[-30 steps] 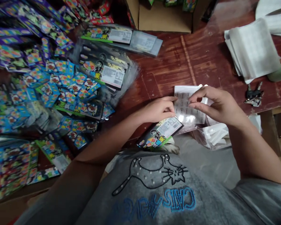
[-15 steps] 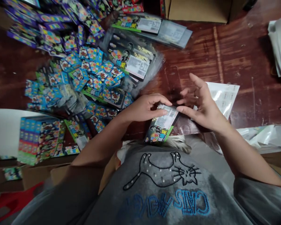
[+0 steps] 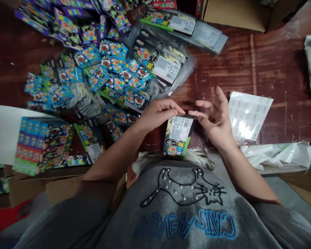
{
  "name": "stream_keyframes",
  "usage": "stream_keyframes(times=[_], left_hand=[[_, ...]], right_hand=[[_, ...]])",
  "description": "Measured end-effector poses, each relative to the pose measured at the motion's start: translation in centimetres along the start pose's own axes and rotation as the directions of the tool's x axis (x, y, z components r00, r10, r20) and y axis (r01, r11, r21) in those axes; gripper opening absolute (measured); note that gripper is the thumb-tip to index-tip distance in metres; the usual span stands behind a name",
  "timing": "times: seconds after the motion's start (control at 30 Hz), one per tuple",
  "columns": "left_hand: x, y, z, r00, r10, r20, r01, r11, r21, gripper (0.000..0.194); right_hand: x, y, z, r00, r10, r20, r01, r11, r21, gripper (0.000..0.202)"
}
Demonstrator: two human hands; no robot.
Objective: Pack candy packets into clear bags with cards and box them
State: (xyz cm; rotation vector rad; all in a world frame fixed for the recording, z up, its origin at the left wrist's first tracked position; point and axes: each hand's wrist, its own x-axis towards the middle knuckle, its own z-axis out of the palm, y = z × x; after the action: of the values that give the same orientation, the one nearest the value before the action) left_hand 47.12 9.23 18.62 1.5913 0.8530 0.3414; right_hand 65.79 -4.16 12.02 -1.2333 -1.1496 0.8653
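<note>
A black printed packet (image 3: 178, 138) with green edging, coloured lettering and a white barcode label stands at the table's front edge, close to my body. My left hand (image 3: 162, 112) pinches its upper edge near the left corner, thumb and forefinger together. At the upper right corner, my right hand (image 3: 216, 119) has thumb and forefinger on the edge, its other fingers raised and spread. A dark slit shows along the packet's top between both hands. Right of my right hand lies a white sheet of small labels (image 3: 248, 116).
Flat packets (image 3: 158, 58) like this one lie behind my hands in clear plastic. Small blue boxes (image 3: 114, 83) and purple packs (image 3: 67, 26) are heaped at left. Stacked colourful boxes (image 3: 32, 145) sit front left. A cardboard box (image 3: 234, 15) stands at the back.
My right hand has come in to the packet's upper right corner, forefinger now along its edge. The packet is more upright. The view has shifted, uncovering the label sheet.
</note>
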Motion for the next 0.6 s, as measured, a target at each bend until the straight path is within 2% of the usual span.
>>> stream_keyframes(times=[0.1,0.2,0.33,0.43,0.5,0.6], left_hand=[[-0.7,-0.4,-0.5,1.000,0.010,-0.009,-0.010,1.000,0.020,0.016],[-1.3,-0.6,-0.8,0.999,0.036,-0.006,-0.036,0.999,0.014,0.017],[-1.9,-1.2,-1.0,0.998,0.058,0.010,-0.058,0.998,-0.028,0.022],[-2.4,-2.0,-1.1,0.999,0.046,-0.016,-0.047,0.996,-0.074,0.027],[-2.8,-2.6,-1.1,0.998,0.054,-0.036,-0.058,0.992,-0.114,0.031],[-3.3,-3.1,-0.7,0.991,0.113,-0.074,-0.122,0.984,-0.132,0.028]], right_hand=[[-0.1,-0.2,0.4,1.000,-0.006,0.023,0.007,0.998,-0.059,0.088],[0.6,-0.4,0.3,0.999,-0.007,0.048,0.012,0.995,-0.095,0.096],[1.2,-0.9,0.6,1.000,-0.017,0.021,0.018,0.997,-0.073,0.105],[0.1,-2.0,1.6,1.000,-0.005,-0.012,0.004,0.996,-0.084,0.103],[-1.2,-2.8,2.1,1.000,-0.017,0.006,0.017,0.994,-0.106,0.097],[-2.1,-3.6,1.6,0.996,-0.069,0.053,0.074,0.993,-0.089,0.091]])
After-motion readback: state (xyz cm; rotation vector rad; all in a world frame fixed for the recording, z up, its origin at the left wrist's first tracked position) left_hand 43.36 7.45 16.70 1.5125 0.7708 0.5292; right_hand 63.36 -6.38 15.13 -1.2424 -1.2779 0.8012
